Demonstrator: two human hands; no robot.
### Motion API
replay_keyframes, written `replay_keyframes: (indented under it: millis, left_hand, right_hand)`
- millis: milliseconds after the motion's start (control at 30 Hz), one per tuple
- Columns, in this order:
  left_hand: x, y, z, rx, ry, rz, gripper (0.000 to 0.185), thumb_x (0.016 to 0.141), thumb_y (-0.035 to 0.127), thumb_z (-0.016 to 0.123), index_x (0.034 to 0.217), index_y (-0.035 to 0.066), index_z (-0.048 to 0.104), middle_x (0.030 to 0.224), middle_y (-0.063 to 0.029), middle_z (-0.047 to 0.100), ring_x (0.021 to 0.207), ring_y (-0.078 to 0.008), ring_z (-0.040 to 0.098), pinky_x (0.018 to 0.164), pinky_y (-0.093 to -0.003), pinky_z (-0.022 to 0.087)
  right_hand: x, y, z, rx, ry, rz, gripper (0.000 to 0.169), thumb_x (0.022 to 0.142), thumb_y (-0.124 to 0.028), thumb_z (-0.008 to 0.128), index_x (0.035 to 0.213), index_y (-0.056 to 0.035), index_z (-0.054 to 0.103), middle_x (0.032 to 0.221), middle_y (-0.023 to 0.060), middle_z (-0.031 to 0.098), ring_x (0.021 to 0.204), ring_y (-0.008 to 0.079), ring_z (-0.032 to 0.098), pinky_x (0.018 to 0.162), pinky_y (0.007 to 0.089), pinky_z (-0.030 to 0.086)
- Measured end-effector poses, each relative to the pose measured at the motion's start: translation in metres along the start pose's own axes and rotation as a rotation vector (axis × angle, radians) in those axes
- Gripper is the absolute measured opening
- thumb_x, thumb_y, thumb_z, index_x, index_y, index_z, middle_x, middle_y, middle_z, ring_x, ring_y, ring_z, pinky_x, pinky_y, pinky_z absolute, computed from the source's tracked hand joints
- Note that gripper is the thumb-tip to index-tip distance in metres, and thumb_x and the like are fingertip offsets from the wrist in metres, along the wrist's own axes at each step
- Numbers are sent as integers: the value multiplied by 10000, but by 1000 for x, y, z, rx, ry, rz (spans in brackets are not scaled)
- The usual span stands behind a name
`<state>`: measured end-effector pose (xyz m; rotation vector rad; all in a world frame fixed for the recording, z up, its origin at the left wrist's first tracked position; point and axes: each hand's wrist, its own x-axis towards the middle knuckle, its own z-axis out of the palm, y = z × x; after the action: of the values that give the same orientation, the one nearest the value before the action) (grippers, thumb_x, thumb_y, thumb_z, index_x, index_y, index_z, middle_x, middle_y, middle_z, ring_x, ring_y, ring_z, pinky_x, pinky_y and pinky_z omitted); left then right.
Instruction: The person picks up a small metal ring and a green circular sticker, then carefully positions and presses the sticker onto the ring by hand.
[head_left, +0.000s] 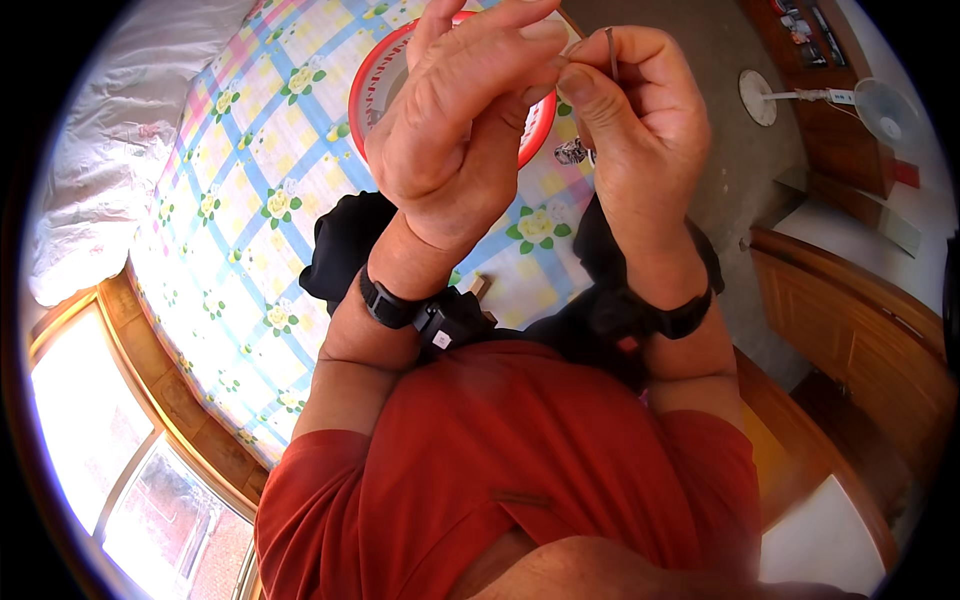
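My right hand (649, 124) is raised with a thin, dark brown strip (612, 56) standing up between its fingers; its exact kind is unclear. The fingertips of my left hand (457, 112) meet those of my right, and whatever is pinched there is too small to make out. Partly hidden below my left hand is a round basin with a red rim (360, 90). A small silver-and-black patterned object (571, 152) lies close to my right wrist, half covered.
A flowered, checked cloth (277, 206) spreads beneath the basin and my legs. Small wooden pieces (481, 285) lie by my lap. White bedding (112, 150) and a window (150, 495) are at left. At right stand a fan (889, 112) and a wooden cabinet (847, 300).
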<state>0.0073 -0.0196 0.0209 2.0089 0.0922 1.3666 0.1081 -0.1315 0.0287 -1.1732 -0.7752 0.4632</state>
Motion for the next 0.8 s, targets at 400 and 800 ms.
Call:
replay_keyframes:
  millis: [400, 800]
  left_hand:
    - [0, 3, 3, 8, 9, 20, 221, 810, -123, 669, 966, 34, 659, 1118, -189, 722, 1106, -312, 686, 1119, -564, 365]
    - [-3, -1, 4, -164, 44, -14, 354, 814, -152, 629, 1122, 21, 614, 1119, -177, 727, 914, -212, 714, 1131, -558, 357]
  right_hand:
    - [1, 6, -4, -38, -72, -51, 164, 976, -118, 666, 1060, -18, 567, 851, -14, 588, 615, 21, 417, 533, 179, 348]
    - [2, 5, -2, -1, -136, -57, 170, 1003, -143, 626, 1062, -18, 526, 916, 22, 594, 650, 30, 432, 562, 180, 364]
